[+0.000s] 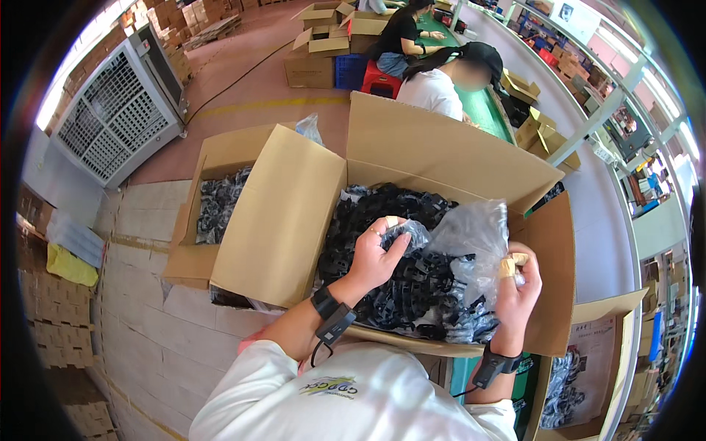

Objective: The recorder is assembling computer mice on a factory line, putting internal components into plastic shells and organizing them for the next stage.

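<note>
right of centre, the clear bag [474, 234], long axis running up the frame, lies just left of the right hand [519, 283], curled around its edge, while the left hand [378, 259] pinches a plastic-wrapped bundle [413, 235] mid-frame.

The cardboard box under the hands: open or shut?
Open: its left flap is folded outward, and black parts show inside.
</note>
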Tool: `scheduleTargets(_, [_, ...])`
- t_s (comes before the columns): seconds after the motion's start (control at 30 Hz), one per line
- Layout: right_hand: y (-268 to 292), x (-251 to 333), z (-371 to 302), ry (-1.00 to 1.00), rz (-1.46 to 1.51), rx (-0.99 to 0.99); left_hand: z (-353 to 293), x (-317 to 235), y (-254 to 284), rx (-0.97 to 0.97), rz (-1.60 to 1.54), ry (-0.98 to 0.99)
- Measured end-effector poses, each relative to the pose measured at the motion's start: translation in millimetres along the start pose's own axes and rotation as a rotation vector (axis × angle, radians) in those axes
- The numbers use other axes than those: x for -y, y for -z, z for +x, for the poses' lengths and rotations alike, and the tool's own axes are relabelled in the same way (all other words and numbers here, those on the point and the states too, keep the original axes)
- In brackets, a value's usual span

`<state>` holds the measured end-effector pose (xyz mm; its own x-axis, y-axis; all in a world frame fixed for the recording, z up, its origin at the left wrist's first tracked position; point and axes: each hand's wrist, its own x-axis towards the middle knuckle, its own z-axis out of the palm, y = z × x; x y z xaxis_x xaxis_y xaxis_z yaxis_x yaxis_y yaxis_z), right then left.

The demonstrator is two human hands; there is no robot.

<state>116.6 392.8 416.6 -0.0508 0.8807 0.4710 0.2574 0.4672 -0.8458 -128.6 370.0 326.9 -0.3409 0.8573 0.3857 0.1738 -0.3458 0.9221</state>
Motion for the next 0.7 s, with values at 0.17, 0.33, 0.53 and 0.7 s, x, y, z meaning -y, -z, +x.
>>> scheduleTargets(0.17, [-13, -6, -16, -0.048, -0.041, 0.390, -3, 4, 2, 0.106, -0.417, 0.291])
scheduleTargets(0.33, [-27, -3, -16, -0.141, 0.024, 0.590, -3, 9, 0, 0.111, -0.574, 0.382])
scheduleTargets(0.53, [-37, -2, -10, -0.190, -0.157, 0.866, -6, 22, 4, 0.256, -0.738, 0.369])
scheduleTargets(0.7, [-51, -15, -16, -0.314, 0.072, 0.474, -13, 15, -2, 0.423, -0.717, 0.370])
